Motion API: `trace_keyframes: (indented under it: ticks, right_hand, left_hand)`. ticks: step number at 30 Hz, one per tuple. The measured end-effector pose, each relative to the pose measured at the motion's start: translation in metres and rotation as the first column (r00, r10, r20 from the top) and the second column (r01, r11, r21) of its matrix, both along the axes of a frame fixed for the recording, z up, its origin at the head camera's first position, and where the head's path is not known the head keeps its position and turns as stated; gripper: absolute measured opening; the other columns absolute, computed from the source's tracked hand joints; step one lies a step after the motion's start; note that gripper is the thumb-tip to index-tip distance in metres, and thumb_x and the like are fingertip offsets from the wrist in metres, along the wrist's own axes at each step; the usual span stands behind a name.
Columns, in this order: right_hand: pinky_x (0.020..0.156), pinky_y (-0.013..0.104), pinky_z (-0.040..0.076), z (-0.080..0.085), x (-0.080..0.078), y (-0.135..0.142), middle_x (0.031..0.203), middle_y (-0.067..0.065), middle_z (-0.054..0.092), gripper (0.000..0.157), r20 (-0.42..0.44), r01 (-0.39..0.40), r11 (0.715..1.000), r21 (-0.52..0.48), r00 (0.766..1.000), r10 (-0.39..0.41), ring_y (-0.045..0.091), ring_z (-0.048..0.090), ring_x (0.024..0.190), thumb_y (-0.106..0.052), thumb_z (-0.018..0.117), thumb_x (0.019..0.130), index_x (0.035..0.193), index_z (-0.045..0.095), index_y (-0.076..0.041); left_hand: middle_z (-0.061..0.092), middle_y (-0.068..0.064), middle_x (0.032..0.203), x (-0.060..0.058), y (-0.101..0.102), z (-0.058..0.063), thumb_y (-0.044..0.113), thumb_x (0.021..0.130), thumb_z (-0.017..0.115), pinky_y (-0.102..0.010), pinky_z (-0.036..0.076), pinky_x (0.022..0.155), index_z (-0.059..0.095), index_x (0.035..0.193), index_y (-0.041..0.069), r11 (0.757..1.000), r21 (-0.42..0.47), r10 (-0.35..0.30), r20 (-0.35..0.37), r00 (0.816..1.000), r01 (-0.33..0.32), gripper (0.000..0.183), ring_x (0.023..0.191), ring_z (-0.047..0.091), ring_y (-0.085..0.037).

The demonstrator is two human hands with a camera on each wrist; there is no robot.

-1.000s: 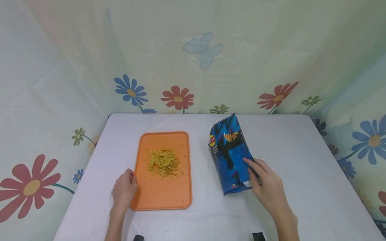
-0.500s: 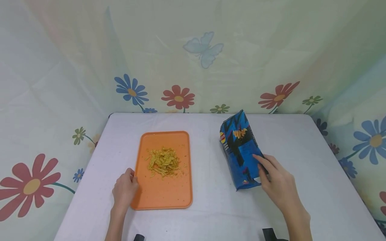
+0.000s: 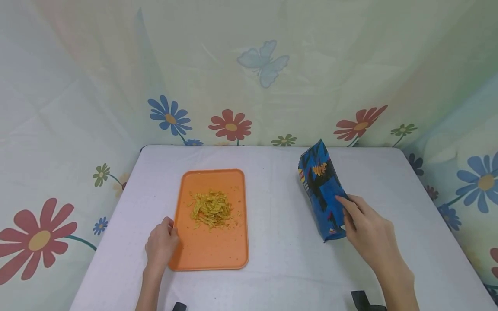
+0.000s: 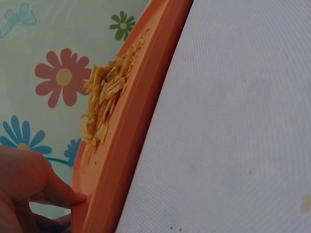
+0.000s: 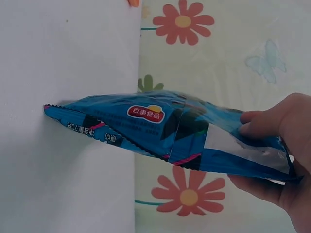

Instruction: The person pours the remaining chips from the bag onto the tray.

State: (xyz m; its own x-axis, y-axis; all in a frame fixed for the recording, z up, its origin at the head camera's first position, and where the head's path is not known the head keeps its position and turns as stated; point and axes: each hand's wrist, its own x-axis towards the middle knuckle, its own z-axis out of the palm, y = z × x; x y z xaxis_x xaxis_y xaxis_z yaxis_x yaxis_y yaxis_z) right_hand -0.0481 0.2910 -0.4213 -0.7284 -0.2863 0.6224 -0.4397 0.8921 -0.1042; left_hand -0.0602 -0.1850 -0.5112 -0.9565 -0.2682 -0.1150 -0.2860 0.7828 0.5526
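An orange tray point(image 3: 210, 255) lies on the left half of the table. On it sits a heap of thin yellow chip strips point(image 3: 212, 209) with crumbs around it. My left hand point(image 3: 160, 242) holds the tray's left edge; the left wrist view shows thumb and fingers pinching the rim. A blue chip bag point(image 3: 324, 190) is at the right, tilted. My right hand point(image 3: 371, 233) pinches its right edge near the lower end. In the right wrist view the bag's side point(image 5: 160, 126) shows a red and yellow logo and a white patch by the fingers.
A white cloth covers the table point(image 3: 272, 285). A curtain point(image 3: 311, 65) printed with flowers and a butterfly hangs behind and at both sides. Small black objects point(image 3: 179, 306) show at the front edge by each forearm.
My right hand has carried the chip bag to the right and slightly away from me, and the bag's front has turned a little. The left hand and tray stay in place.
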Motion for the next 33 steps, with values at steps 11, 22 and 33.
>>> trace_keyframes:
  ticks: [11, 22, 33]
  right_hand:
    - [0.039, 0.027, 0.034, 0.006, -0.002, -0.004, 0.107, 0.014, 0.072, 0.049, 0.021, -0.008, 1.0, 0.024, 1.0, 0.008, 0.029, 0.071, 0.07, 0.014, 0.074, 0.074, 0.12, 0.073, -0.005]
    - [0.044, 0.024, 0.039, 0.006, -0.006, -0.014, 0.109, 0.008, 0.074, 0.049, 0.13, -0.092, 0.996, 0.017, 0.987, 0.089, 0.025, 0.071, 0.079, 0.01, 0.079, 0.074, 0.117, 0.072, -0.013]
    - [0.068, 0.042, 0.06, -0.002, -0.007, -0.041, 0.117, 0.01, 0.071, 0.059, 0.359, -0.16, 0.987, -0.013, 0.921, 0.154, 0.03, 0.072, 0.098, 0.004, 0.088, 0.072, 0.122, 0.065, -0.019]
  left_hand:
    - [0.059, -0.009, 0.076, 0.003, 0.0, -0.001, 0.005, 0.096, 0.06, -0.031, 0.036, 0.053, 0.06, 0.103, 0.0, 1.0, -0.002, -0.008, -0.01, 1.0, 0.008, 0.008, 0.062, 0.052, -0.021]
    - [0.06, -0.01, 0.077, 0.002, 0.0, 0.001, 0.005, 0.097, 0.06, -0.031, 0.037, 0.054, 0.06, 0.105, -0.001, 1.0, -0.006, -0.009, -0.005, 1.0, 0.009, 0.01, 0.063, 0.052, -0.021]
    - [0.06, -0.01, 0.077, 0.002, -0.001, 0.001, 0.005, 0.097, 0.06, -0.032, 0.037, 0.053, 0.06, 0.105, -0.001, 1.0, -0.006, -0.014, -0.011, 1.0, 0.014, 0.01, 0.063, 0.052, -0.021]
